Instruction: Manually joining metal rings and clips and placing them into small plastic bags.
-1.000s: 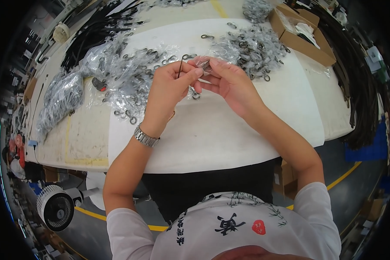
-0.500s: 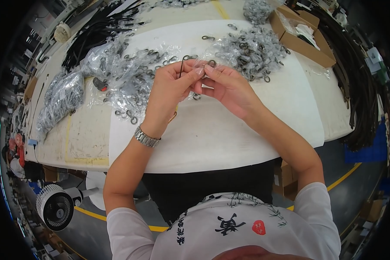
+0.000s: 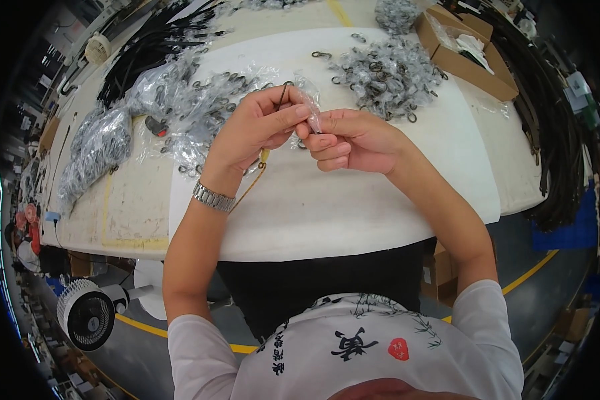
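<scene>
My left hand [image 3: 263, 127] is closed, pinching a small clear plastic bag [image 3: 311, 107] near the middle of the work surface. A thin dark metal piece [image 3: 282, 97] stands up between its fingers. From under that palm a yellow cord [image 3: 248, 189] runs back to the wrist, with a yellow end piece [image 3: 265, 156] on it. My right hand [image 3: 360, 141] meets the left at the fingertips, thumb and forefinger pinched on the bag's lower end. Something dark shows at that pinch, too covered to make out.
Dark metal hooks in clear plastic lie in a left heap [image 3: 210, 110] and a right heap [image 3: 397, 77]. Beyond are black straps [image 3: 133, 57] and a cardboard box [image 3: 470, 63]. A red-and-black tool [image 3: 155, 127] lies left; a white fan [image 3: 89, 317] stands below the table edge.
My right hand has dropped slightly and curled its fingers. The clear bag now shows upright between my hands. My left hand has shifted a little left, baring more of the yellow cord.
</scene>
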The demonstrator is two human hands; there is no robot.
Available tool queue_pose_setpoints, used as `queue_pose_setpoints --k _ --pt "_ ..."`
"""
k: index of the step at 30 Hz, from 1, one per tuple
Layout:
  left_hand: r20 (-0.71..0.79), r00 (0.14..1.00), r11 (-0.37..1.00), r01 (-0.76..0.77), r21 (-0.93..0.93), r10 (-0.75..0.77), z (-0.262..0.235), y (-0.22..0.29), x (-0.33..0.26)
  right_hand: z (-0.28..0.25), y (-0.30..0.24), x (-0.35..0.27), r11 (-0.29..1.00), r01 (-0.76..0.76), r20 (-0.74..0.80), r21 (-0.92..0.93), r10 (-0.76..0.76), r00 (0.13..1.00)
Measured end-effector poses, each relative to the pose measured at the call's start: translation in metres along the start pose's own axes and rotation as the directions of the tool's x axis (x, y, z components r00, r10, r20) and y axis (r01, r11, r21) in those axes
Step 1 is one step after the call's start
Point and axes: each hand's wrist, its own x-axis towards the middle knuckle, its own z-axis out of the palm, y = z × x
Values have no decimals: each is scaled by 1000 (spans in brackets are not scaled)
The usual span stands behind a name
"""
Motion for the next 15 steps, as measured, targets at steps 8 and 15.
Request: queue_pose_setpoints --k 8,15 --pt "-187 969 952 -102 288 160 12 -2 1 24 -3 1 874 -40 -407 -484 -184 895" --pt "-277 925 921 -153 358 261 18 -23 6 24 18 6 194 -124 -217 -973 -597 773"
